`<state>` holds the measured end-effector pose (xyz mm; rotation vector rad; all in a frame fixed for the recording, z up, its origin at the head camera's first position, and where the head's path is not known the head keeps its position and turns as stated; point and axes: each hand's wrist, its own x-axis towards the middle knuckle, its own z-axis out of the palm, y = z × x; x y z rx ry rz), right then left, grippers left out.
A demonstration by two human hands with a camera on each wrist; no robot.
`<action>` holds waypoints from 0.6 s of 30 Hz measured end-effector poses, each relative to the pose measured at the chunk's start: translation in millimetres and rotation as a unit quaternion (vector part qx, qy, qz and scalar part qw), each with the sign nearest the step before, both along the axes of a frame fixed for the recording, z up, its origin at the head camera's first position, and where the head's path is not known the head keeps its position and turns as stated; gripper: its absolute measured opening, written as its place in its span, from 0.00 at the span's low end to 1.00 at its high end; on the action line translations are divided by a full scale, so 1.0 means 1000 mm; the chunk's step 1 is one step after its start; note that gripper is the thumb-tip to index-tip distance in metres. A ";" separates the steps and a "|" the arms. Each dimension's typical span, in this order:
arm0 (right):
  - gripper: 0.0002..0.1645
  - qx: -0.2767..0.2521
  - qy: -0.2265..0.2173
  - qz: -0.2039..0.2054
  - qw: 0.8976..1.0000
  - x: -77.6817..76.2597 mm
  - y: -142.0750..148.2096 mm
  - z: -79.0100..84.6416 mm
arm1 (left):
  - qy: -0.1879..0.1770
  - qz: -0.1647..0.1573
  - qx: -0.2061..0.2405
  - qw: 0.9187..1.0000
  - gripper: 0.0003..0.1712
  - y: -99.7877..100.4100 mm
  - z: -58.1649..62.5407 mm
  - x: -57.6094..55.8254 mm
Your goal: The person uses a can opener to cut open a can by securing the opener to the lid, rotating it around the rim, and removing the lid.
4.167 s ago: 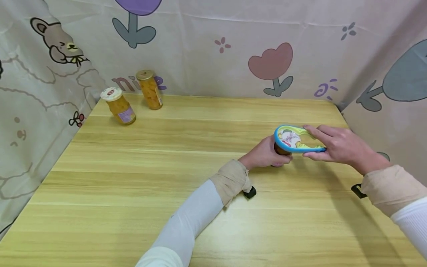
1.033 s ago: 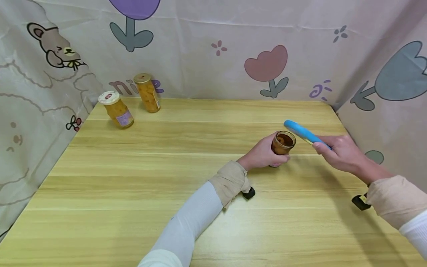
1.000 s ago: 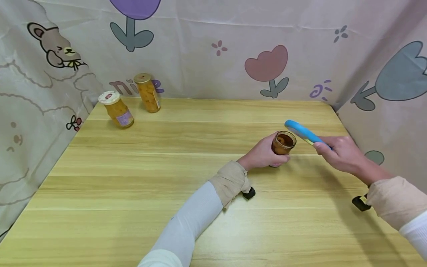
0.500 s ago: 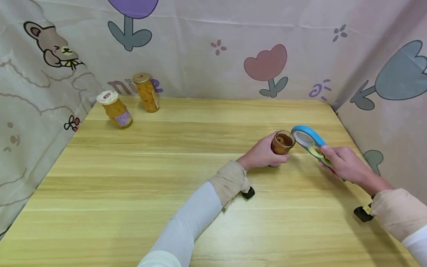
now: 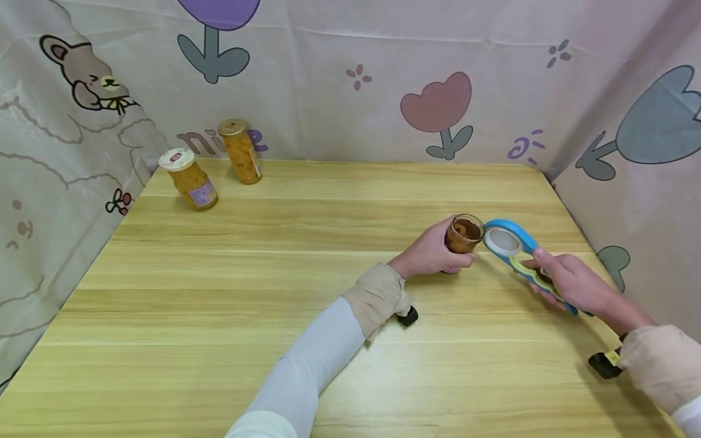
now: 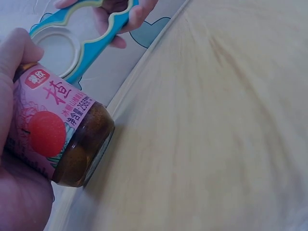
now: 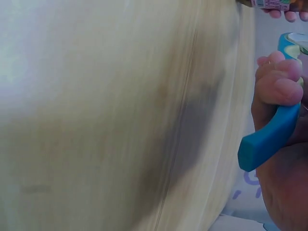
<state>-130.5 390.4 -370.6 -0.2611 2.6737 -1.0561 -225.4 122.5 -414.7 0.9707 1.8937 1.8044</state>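
head view: the brown jar is at the right of the tabletop, the left grip curled round it; just beside, the right grip clasps a blue opener. a white-lidded jar and a gold-lidded jar stand far left.

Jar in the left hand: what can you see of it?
The jar looks like glass, with dark brownish contents and a pink label showing a red fruit and printed characters. Its mouth is open, without a lid. The left hand grips it, roughly upright, toward the right of the table; whether it touches that or the blue opener is unclear.
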 end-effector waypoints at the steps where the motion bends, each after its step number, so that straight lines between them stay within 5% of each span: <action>1: 0.40 -0.006 -0.004 0.005 1.000 0.001 0.000 0.000 | 0.000 0.002 -0.001 1.000 0.27 0.000 0.000 0.000; 12: 0.39 -0.001 -0.058 0.059 0.997 0.014 0.005 0.001 | -0.005 0.002 0.001 1.000 0.26 0.001 0.001 0.000; 18: 0.39 -0.043 -0.130 0.107 0.985 0.017 0.009 0.001 | -0.003 0.001 -0.001 1.000 0.26 0.002 0.001 -0.001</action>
